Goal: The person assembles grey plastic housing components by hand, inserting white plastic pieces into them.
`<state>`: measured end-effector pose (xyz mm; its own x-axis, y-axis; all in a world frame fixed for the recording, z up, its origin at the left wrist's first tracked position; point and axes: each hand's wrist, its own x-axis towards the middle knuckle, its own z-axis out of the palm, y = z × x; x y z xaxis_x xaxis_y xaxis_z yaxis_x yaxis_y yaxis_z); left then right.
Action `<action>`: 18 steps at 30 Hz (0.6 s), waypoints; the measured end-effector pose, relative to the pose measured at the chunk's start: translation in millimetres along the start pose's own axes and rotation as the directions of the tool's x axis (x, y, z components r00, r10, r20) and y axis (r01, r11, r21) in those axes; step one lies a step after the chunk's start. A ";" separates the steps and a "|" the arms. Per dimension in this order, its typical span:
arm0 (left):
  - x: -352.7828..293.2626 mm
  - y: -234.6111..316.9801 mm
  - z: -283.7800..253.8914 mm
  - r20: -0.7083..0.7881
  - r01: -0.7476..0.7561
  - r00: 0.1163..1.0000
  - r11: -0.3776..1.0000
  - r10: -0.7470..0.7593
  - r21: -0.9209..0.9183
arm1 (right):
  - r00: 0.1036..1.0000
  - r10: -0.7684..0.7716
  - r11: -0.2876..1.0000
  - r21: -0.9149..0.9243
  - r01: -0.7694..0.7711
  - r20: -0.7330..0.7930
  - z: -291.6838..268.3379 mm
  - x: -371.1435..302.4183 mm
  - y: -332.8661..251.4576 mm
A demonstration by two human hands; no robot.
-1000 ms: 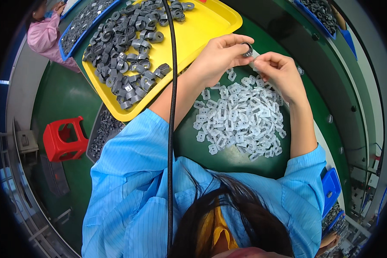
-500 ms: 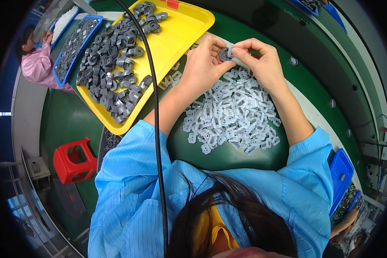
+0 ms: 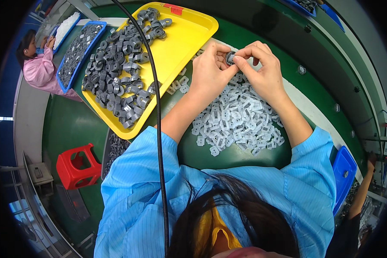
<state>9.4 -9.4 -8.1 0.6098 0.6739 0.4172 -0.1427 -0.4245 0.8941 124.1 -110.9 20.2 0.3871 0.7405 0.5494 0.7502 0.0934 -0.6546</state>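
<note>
L hand [image 3: 210,71] & R hand [image 3: 263,71]: fingertips pinching 1 smooth gray ring [image 3: 230,57] nr flat translucent pcs [image 3: 234,118].

The person wore a loose, light blue shirt [image 3: 133,206] marked with thin, dark stripes. Its left sleeve [image 3: 146,148] and right sleeve [image 3: 316,157] were wide, creased and the same blue, ending partway down the arms. The left hand [image 3: 208,71] and right hand [image 3: 263,72] were bare. Folded yellow cloth [image 3: 218,223] showed between strands of long hair [image 3: 253,215]. A slim black cable [image 3: 162,193] crossed the front.
</note>
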 end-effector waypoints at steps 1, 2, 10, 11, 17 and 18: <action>-1.0 2.9 -0.8 0.033 0.024 0.999 0.999 -0.025 0.044 | 1.000 0.000 1.000 0.002 0.000 -0.015 1.4 0.3 0.0; -0.8 5.1 -1.4 0.064 0.045 0.997 0.995 -0.051 0.088 | 1.000 -0.009 1.000 0.000 0.009 -0.018 1.9 -0.1 0.5; -4.4 6.0 -2.8 0.072 -0.052 0.996 0.993 0.045 0.106 | 0.901 0.251 0.938 0.143 -0.317 0.354 -14.7 8.5 5.2; -3.6 3.8 -1.4 0.053 -0.120 0.992 0.988 0.116 0.094 | 0.973 0.146 0.986 0.055 -0.158 0.178 -9.8 7.5 0.5; -7.0 6.4 -0.8 0.070 -0.317 0.948 0.933 0.309 0.172 | 0.853 0.283 0.714 0.496 -0.493 0.439 -11.1 9.8 9.3; -6.9 7.5 -1.7 0.072 -0.314 0.949 0.934 0.306 0.172 | 0.852 0.286 0.712 0.497 -0.496 0.439 -12.9 11.3 12.4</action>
<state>2.8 -16.2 -4.0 0.5916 0.4659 0.6580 -0.1906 -0.7122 0.6756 144.8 -110.0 25.0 0.3090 0.9496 0.0525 0.0758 0.0304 -0.9967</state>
